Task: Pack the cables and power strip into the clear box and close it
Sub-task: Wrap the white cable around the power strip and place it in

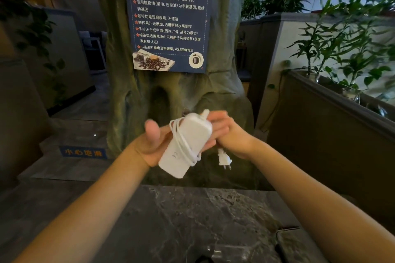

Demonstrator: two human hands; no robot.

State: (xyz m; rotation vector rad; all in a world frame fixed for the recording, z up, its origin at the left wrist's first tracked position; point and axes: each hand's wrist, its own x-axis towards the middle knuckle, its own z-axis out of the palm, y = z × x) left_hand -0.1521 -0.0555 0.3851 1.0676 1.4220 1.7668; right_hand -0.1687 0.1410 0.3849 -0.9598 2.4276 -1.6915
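A white power strip point(188, 145) is held up in the air above the far edge of a dark marble table point(171, 220). Its white cord point(181, 141) is wound around the body in a few loops. The plug point(224, 159) hangs free below my right hand. My left hand point(151, 141) cradles the strip from the left and underneath, thumb raised. My right hand point(226, 132) lies against the strip's far right side, fingers on the cord end. A clear box point(230, 251) shows faintly at the bottom edge of the table; its state is hard to make out.
A tree-shaped pillar point(171, 96) with a blue poster point(168, 17) stands just behind the table. A dark partition point(320, 134) topped with green plants point(346, 49) runs along the right. A dark flat object point(288, 230) lies on the table's right. Steps with a blue floor sign point(83, 152) are at the left.
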